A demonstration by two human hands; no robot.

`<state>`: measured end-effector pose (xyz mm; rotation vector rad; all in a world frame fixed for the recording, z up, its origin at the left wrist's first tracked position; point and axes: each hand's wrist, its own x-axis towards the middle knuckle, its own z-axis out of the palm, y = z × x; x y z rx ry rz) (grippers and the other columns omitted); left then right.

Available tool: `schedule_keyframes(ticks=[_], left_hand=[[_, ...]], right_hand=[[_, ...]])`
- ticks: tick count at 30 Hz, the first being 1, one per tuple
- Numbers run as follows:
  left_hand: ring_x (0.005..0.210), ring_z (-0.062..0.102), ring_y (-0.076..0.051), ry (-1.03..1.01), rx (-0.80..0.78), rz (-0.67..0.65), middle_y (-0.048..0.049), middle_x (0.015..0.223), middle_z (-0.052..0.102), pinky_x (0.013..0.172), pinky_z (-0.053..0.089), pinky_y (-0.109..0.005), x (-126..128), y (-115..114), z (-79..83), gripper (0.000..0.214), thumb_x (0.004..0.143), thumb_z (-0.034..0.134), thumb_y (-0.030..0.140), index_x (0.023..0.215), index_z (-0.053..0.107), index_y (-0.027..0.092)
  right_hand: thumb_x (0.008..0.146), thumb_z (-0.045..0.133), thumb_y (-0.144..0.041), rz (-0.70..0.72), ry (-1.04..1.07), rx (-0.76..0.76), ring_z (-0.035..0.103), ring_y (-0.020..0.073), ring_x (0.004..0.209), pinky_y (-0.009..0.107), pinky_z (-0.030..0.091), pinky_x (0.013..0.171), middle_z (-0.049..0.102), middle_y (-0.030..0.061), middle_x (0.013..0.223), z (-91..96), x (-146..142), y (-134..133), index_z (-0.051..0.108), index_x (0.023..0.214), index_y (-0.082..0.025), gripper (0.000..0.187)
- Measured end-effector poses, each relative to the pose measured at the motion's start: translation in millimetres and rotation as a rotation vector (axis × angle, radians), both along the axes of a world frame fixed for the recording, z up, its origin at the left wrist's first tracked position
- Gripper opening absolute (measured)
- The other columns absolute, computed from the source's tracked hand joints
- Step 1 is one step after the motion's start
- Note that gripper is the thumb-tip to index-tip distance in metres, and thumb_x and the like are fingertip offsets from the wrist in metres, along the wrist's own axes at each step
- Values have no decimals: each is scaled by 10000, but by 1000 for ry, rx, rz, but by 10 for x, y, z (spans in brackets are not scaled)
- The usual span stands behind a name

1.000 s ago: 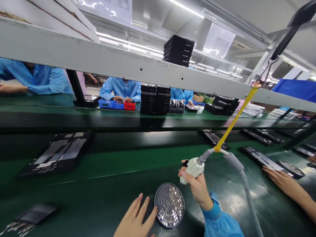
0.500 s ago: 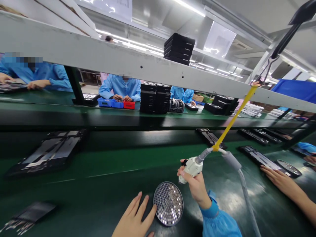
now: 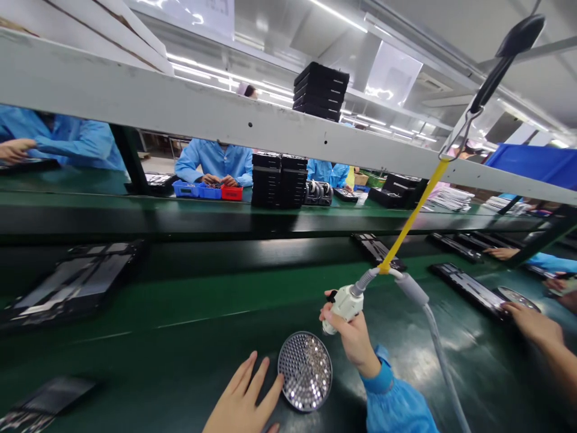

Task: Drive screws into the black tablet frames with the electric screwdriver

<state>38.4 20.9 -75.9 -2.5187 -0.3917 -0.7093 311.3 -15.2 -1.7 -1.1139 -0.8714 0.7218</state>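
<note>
Right hand grips the white electric screwdriver above the round screw tray; left hand lies open, fingertips touching the tray's edge.

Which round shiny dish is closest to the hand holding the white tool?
The big dish at the bottom middle, just left of the right hand gripping the white tool. The other dish lies far right, by a co-worker's hand.

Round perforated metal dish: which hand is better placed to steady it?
Left, probably: the left hand lies open beside the round perforated metal dish, index finger at its rim; the right hand grips the white corded tool.
</note>
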Motion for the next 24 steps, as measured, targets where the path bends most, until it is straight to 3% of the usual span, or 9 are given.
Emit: schedule_keyframes(ticks=[9,24], left_hand=[[1262,605,-360,-14,-84,22,-89,1360,665,1038,513,-428,-11,-10,-285,715,748,646,395,1444,534,283],[1280,591,-355,-31,-86,18,-85,1377,654,1061,497,-429,-18,21,-357,732,743,638,372,1461,523,293]], right_hand=[[732,877,-462,8,-13,-7,608,170,666,268,498,598,663,39,784,25,3,-28,636,1118,-164,544],[712,883,-501,13,-14,-18,598,176,656,274,497,579,658,46,769,58,-23,-18,646,1096,-161,564]])
